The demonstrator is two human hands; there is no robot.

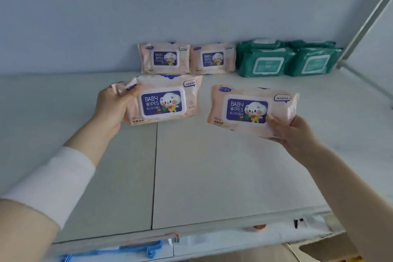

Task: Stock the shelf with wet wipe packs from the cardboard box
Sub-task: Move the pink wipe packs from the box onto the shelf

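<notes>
From the head camera, the left hand (110, 110) is closed around the left end of a pink baby wipes pack (163, 101), thumb pressed on the front near its top corner and the fingers hidden behind it. The right hand (295, 132) is closed on the lower right corner of a second pink pack (251, 108), fingers on the front and the palm cupped underneath. Both packs are held off the shelf (191, 166), labels facing the camera, apart from each other with a gap between them.

Beyond the left hand's pack, against the back wall (148, 6), two more pink packs (187, 57) stand upright side by side, touching. Beyond the right hand, further to its right, green packs (287, 59) sit in two rows, the front pair hiding most of the rear pair. The cardboard box is only partly in view, if that is it, below the right forearm at the shelf's front edge; I cannot tell for sure.

The likely next step is to stand both packs in front of the pink pair. The risks, as I judge them:
- Each pack is held by one end only, and soft pouches sag; the free end could droop and catch the shelf.
- Pushing in too far could knock over the standing pink packs behind.
- The right pack is tilted, so it may fall flat when released.
</notes>
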